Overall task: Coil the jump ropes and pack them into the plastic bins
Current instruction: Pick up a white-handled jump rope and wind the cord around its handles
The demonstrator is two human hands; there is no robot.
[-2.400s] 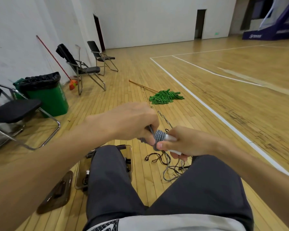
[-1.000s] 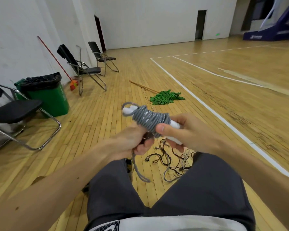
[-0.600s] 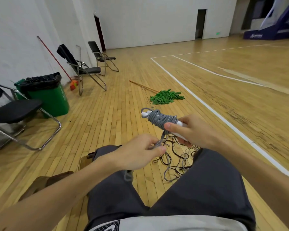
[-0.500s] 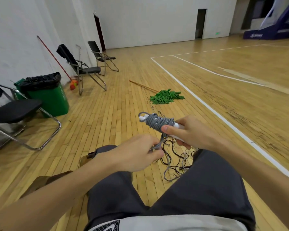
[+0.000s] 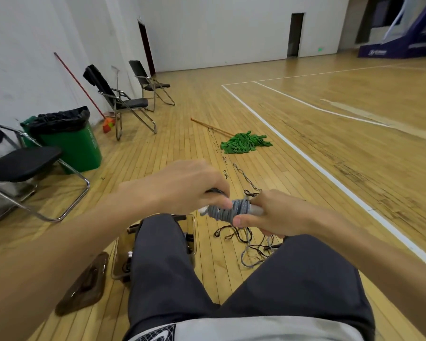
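A grey jump rope [image 5: 228, 210] is wound in tight turns round its white handles, above my knees. My right hand [image 5: 276, 216] grips the handle end, with the thumb pressed on the coil. My left hand [image 5: 182, 185] is curled over the coil's left end, its fingertips pinching the rope there. A clear plastic bin [image 5: 193, 238] stands on the floor under my left leg, mostly hidden, with rope handles inside. Its brownish lid [image 5: 84, 285] lies beside it at the left. More loose ropes [image 5: 249, 242] lie tangled on the floor between my legs.
I sit with both legs in dark trousers stretched ahead. A green mop [image 5: 244, 143] lies on the wooden floor ahead. A green waste bin [image 5: 69, 141] and folding chairs [image 5: 123, 102] stand along the left wall. A white court line [image 5: 330, 178] runs at the right.
My left hand rose from below the coil, where it pulled the rope's tail, and now covers the coil's left end. The coil dropped a little lower, toward my knees.
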